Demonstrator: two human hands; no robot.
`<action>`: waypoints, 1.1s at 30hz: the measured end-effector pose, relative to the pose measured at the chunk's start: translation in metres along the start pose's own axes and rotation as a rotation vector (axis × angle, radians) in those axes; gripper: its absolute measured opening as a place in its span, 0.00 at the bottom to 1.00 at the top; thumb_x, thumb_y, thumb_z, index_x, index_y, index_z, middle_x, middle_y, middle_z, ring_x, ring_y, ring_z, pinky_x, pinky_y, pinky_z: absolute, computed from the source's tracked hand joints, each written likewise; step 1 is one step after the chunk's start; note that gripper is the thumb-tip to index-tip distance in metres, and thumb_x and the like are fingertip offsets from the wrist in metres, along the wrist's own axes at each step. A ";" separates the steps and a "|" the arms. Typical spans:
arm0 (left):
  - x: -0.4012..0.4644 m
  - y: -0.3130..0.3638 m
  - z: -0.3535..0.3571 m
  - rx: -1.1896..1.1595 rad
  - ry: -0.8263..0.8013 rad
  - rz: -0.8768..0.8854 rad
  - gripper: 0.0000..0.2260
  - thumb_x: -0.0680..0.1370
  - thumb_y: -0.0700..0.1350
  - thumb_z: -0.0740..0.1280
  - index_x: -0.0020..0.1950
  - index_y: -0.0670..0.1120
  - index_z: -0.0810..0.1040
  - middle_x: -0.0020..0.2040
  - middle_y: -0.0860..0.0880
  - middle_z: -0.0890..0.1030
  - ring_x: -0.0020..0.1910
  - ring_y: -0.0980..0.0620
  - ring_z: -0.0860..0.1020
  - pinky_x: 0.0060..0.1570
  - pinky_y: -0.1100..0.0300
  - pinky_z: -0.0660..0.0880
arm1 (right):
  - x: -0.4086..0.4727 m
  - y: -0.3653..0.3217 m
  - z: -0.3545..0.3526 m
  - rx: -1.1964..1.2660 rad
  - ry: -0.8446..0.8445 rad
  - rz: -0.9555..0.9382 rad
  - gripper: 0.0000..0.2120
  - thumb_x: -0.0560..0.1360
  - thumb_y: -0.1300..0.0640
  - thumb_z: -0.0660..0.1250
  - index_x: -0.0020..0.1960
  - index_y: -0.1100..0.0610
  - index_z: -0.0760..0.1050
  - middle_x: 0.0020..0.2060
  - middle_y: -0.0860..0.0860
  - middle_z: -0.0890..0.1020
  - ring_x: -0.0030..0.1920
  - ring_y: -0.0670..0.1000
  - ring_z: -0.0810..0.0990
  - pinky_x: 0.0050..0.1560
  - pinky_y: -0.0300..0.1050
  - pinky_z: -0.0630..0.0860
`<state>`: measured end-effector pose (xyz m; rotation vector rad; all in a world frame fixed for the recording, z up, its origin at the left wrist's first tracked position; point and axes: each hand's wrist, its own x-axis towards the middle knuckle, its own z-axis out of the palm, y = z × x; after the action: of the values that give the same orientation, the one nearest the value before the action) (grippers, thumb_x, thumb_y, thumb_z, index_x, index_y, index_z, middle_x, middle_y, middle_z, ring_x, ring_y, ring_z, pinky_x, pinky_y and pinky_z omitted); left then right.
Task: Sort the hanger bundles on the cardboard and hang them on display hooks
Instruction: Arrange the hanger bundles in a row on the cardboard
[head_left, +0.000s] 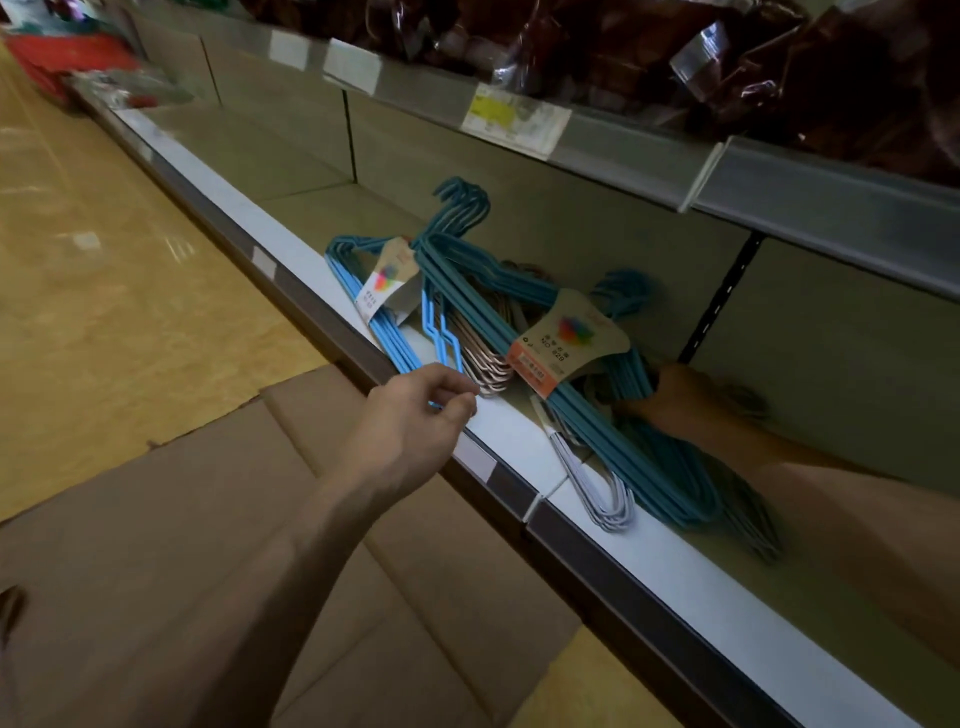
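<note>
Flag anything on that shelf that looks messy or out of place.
The hanger bundles lie crisscrossed in a loose heap on the bottom shelf, teal, light blue, pink and white mixed, some ends overhanging its front edge. The left hand pinches a light blue one.

Dark red wrapped goods (649, 47) fill the upper shelf (571, 140) above yellow floor (78, 270).

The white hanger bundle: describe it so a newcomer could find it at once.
Look along the low shelf and its white front edge, between the two hands. The white hanger bundle lies there beside the dark teal bundle, its rounded end at the edge. It is the only white one.
</note>
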<state>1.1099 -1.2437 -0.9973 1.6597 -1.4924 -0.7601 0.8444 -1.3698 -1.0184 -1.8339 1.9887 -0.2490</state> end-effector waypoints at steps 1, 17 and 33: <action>0.001 -0.002 0.004 -0.011 -0.007 -0.003 0.05 0.81 0.48 0.64 0.53 0.55 0.80 0.48 0.54 0.83 0.48 0.55 0.81 0.51 0.55 0.80 | 0.002 -0.001 0.001 -0.030 0.011 0.004 0.31 0.66 0.40 0.78 0.59 0.60 0.76 0.50 0.58 0.82 0.46 0.57 0.81 0.49 0.55 0.82; 0.005 -0.013 0.006 0.074 -0.087 0.010 0.08 0.82 0.49 0.63 0.57 0.53 0.80 0.48 0.58 0.80 0.47 0.56 0.81 0.49 0.58 0.80 | -0.010 -0.012 -0.004 0.191 0.037 -0.032 0.15 0.74 0.56 0.74 0.55 0.58 0.72 0.37 0.49 0.74 0.35 0.46 0.73 0.31 0.41 0.71; -0.018 -0.004 -0.049 -0.064 0.023 -0.068 0.07 0.82 0.51 0.61 0.56 0.53 0.77 0.47 0.56 0.81 0.44 0.57 0.82 0.49 0.56 0.82 | -0.020 -0.008 -0.003 0.354 0.241 0.010 0.24 0.76 0.52 0.72 0.64 0.65 0.71 0.54 0.62 0.80 0.50 0.61 0.80 0.50 0.53 0.78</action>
<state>1.1505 -1.2185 -0.9759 1.6726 -1.3881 -0.8146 0.8508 -1.3513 -1.0090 -1.6269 1.9515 -0.7983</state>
